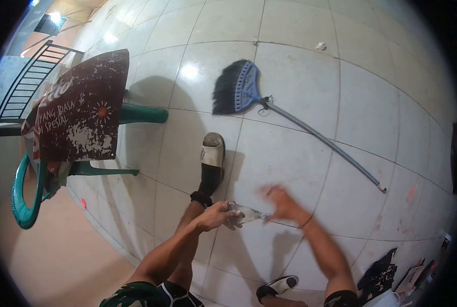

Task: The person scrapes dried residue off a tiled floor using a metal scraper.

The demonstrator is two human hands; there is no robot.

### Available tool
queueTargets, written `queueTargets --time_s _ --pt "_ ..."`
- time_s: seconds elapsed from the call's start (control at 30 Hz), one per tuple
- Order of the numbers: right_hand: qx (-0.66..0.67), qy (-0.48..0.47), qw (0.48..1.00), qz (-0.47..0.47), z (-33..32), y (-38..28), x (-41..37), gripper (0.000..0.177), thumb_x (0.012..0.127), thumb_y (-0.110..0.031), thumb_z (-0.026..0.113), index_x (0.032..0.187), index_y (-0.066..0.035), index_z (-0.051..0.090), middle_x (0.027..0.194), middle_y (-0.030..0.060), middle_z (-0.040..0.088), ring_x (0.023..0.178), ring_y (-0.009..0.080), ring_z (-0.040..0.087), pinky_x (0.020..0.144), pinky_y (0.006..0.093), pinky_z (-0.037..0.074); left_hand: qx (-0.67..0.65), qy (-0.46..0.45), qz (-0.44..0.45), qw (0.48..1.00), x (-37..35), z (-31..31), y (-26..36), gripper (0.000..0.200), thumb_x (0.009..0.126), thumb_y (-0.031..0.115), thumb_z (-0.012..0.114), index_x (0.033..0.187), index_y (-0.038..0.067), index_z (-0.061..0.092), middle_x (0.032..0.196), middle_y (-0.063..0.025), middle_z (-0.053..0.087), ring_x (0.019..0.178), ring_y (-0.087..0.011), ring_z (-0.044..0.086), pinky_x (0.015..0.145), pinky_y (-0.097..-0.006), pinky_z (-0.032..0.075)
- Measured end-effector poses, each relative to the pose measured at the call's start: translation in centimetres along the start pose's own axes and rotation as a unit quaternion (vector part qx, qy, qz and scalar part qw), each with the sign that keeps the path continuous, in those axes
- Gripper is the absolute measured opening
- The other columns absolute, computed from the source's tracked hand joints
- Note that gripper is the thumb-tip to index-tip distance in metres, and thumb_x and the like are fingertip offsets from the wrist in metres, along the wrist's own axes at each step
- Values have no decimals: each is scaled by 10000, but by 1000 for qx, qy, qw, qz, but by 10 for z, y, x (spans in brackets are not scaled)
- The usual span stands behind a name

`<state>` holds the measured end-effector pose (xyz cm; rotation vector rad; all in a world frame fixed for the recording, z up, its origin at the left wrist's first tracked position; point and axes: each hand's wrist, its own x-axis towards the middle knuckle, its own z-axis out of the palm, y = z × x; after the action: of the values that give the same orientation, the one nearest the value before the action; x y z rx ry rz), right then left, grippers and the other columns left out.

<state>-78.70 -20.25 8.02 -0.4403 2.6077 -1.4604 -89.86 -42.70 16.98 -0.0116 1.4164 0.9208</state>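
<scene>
My left hand (217,216) is closed around the wide end of a clear, tapering plastic-looking piece (248,214), held low over the tiled floor. Its narrow end points right and looks greyish; what kind of thing it is, I cannot tell. My right hand (285,205) is beside that narrow end, fingers blurred by motion and spread apart from the thumb. The thumb side is right at the tip. Beyond my hands, a broom with a blue head (246,87), black bristles and a grey handle (320,137) lies on the floor.
A green plastic chair (26,204) draped with a worn brown printed sheet (85,110) stands at left. Behind it is a black metal rack (31,77). My shoe (213,153) is planted ahead. Black scraps (379,271) lie lower right, and a white crumpled bit (321,46) lies far off.
</scene>
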Motion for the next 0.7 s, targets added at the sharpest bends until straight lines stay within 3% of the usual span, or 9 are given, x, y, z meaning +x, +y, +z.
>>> queueTargets --time_s 0.03,0.07,0.1,0.2,0.33,0.4,0.53,0.6,0.7 --pt "-143 53 985 84 -20 37 3 1017 478 -433 783 1318 -105 311 1299 148 374 1190 315 338 1024 428 191 -24 3 0 1000 -5 -11 -1 210 849 182 564 927 -12 544 797 -46 597 716 -117 567 637 -277 490" --pt "-221 116 936 248 -39 82 2 1012 485 -441 778 1321 -115 310 1318 167 340 1204 343 306 1009 451 220 -47 7 -1 999 -13 -24 -1 193 849 182 567 920 3 553 775 -36 596 684 -101 559 615 -262 478" --pt "-177 237 895 334 -60 130 1 1002 491 -440 773 1316 -105 314 1328 174 315 1211 347 291 989 481 243 41 17 -11 999 -21 -37 4 182 847 194 573 917 26 566 737 -22 595 674 -90 551 596 -245 457" --pt "-256 193 760 565 -102 154 11 882 575 -390 752 1281 -59 339 1254 160 389 1162 321 355 925 484 307 104 -10 -38 994 -48 -84 4 207 843 214 576 927 24 571 757 -8 589 712 -91 542 637 -252 454" --pt "-289 57 775 560 -91 190 -4 472 696 -263 681 1079 -59 496 1063 124 522 1016 283 483 828 449 362 62 57 -33 996 -75 -138 15 202 844 203 569 923 18 556 801 -11 581 751 -92 536 669 -262 453" --pt "-294 -32 785 544 -86 173 -8 360 709 -201 662 1005 -54 522 996 123 540 971 289 508 819 444 377 -44 100 -39 993 -83 -152 51 169 847 168 552 916 14 537 830 -24 575 772 -101 534 691 -269 454" --pt "-257 -6 793 552 -113 92 16 289 726 -138 609 966 -16 506 995 155 526 969 334 493 807 440 397 -54 139 -8 989 -65 -192 80 109 830 107 544 890 24 505 777 -31 555 728 -106 526 655 -278 462" --pt "-207 60 812 543 -140 58 30 274 720 -120 584 944 9 493 955 177 514 912 367 498 766 426 419 -74 151 -5 986 -59 -210 104 113 813 87 560 886 25 500 771 -32 551 719 -106 524 634 -273 458" --pt "-208 57 784 581 -187 5 66 238 714 -104 556 895 28 475 890 196 497 829 388 497 712 426 425 -65 209 0 976 -35 -241 142 132 783 71 579 876 22 499 760 -48 561 687 -114 522 607 -264 447"
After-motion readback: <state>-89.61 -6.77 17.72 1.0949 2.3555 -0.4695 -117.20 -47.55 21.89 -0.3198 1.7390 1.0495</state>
